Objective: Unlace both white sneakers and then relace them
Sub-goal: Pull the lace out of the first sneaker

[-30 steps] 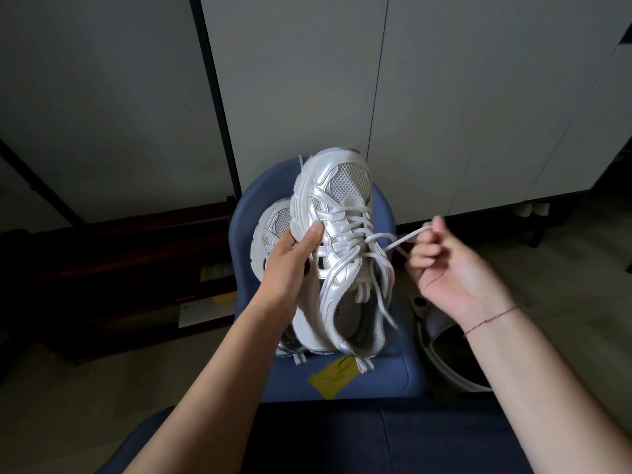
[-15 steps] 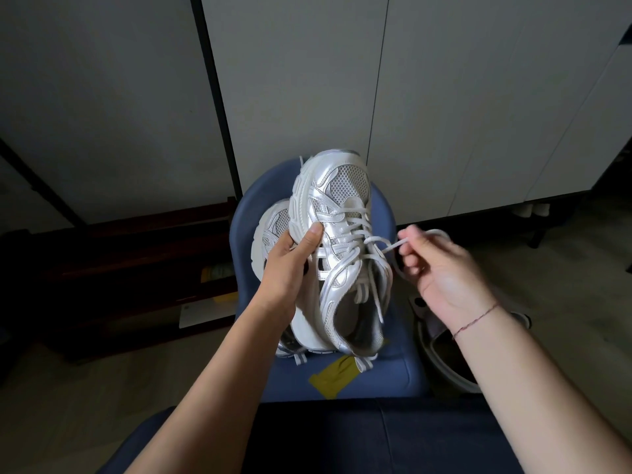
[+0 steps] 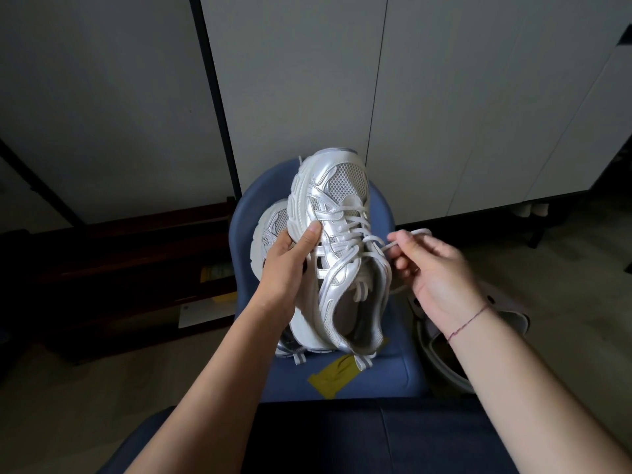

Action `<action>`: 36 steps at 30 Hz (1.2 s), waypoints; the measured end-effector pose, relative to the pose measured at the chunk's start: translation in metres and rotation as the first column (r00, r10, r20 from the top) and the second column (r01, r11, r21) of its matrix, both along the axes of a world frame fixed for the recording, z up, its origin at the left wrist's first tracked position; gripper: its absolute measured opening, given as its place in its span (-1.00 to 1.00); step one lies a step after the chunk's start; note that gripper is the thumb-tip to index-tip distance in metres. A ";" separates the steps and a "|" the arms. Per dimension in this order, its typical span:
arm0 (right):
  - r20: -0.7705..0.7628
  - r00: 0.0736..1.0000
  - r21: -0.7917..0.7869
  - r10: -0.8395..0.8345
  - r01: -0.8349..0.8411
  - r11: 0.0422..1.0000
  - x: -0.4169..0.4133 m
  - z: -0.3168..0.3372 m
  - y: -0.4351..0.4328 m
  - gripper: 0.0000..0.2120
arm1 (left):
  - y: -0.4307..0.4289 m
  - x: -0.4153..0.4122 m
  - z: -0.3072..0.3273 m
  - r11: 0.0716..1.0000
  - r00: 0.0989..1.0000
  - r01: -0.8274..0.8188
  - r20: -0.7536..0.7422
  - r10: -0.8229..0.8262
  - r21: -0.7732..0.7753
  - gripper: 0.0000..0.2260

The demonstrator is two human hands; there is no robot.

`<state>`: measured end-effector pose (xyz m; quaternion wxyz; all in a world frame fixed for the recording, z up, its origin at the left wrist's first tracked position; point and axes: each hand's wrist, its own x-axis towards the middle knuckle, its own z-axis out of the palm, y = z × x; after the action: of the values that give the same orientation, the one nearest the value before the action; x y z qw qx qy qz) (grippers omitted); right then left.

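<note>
A white and silver sneaker (image 3: 337,230) is held up over a blue chair, toe pointing away from me. My left hand (image 3: 287,265) grips its left side, thumb on the upper. My right hand (image 3: 431,268) pinches the white lace (image 3: 390,246) close to the top right eyelets, with a loop of lace over the fingers. The lace is still crossed through the lower eyelets. The second white sneaker (image 3: 270,234) lies behind my left hand on the seat, mostly hidden.
The blue chair (image 3: 386,367) stands against grey-white cabinet doors. A yellow tag (image 3: 333,374) lies on the seat near the heel. A pale round basket (image 3: 441,357) sits on the floor to the right. A dark low shelf is at the left.
My right hand has moved left and down toward the sneaker's top eyelets, so the lace it holds has gone from a taut stretch to a short slack loop. The left hand has kept its grip.
</note>
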<state>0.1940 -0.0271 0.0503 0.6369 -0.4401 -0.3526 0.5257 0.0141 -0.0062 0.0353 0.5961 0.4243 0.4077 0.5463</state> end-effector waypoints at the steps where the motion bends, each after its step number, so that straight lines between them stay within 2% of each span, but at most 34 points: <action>1: -0.055 0.998 -0.003 -0.042 0.042 0.999 0.004 0.003 0.002 -0.84 | 0.000 -0.001 0.000 1.000 1.000 0.000 -0.001 0.000 -0.002 -0.61; 3: -0.168 0.980 -0.025 -0.110 0.107 0.994 0.016 0.007 0.005 -0.81 | -0.001 -0.003 0.001 1.000 1.000 -0.008 -0.002 0.008 -0.005 -0.64; 4: -0.155 0.979 -0.049 -0.130 0.124 0.991 0.021 0.008 0.006 -0.80 | -0.001 -0.004 0.002 1.000 1.000 -0.011 -0.002 0.011 -0.003 -0.65; 6: 0.060 0.993 -0.112 -0.104 0.110 0.988 0.024 0.005 0.003 -0.76 | -0.003 -0.005 0.005 1.000 1.000 -0.023 -0.005 0.024 0.005 -0.65; 8: 0.310 0.951 -0.141 -0.009 0.055 0.988 0.017 0.000 -0.001 -0.71 | -0.004 -0.004 0.007 0.999 0.999 -0.034 -0.014 0.034 0.010 -0.62; 9: 0.379 0.925 -0.114 0.011 0.035 0.993 0.012 -0.001 -0.003 -0.70 | -0.004 -0.003 0.008 0.999 0.999 -0.043 -0.022 0.043 0.013 -0.63; 11: 0.464 0.885 0.045 -0.020 -0.001 0.999 0.005 0.003 -0.007 -0.73 | -0.005 -0.002 0.009 0.997 0.996 -0.072 -0.042 0.073 0.030 -0.69; 13: 0.542 0.839 0.227 -0.047 -0.092 0.970 0.001 0.009 -0.009 -0.86 | -0.007 0.000 0.012 0.994 0.992 -0.092 -0.076 0.096 0.050 -0.74; 15: 0.630 0.776 0.290 -0.013 -0.220 0.931 -0.001 0.011 -0.010 -0.94 | -0.008 0.000 0.013 0.994 0.989 -0.094 -0.108 0.100 0.059 -0.75; 17: 0.699 0.715 0.290 0.010 -0.297 0.910 -0.001 0.011 -0.009 -0.86 | -0.009 0.000 0.015 0.994 0.989 -0.090 -0.114 0.095 0.055 -0.75; 25: 0.827 0.562 0.243 0.033 -0.409 0.880 0.008 0.014 -0.001 -0.84 | -0.008 -0.002 0.019 0.999 0.984 -0.021 -0.175 0.029 0.049 -0.77; 30: 0.857 0.507 0.315 -0.090 -0.378 0.871 0.003 0.015 -0.002 -0.92 | -0.008 0.002 0.021 1.000 0.993 0.017 -0.120 -0.014 0.021 -0.80; 36: 0.912 0.278 0.393 -0.302 -0.379 0.838 -0.006 0.011 -0.002 -0.89 | -0.006 0.002 0.017 1.000 0.993 -0.004 -0.122 0.001 -0.020 -0.85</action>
<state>0.1885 -0.0289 0.0614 0.3754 -0.4549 -0.8063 0.0452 0.0156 -0.0124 0.0523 0.5736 0.4504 0.4494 0.5159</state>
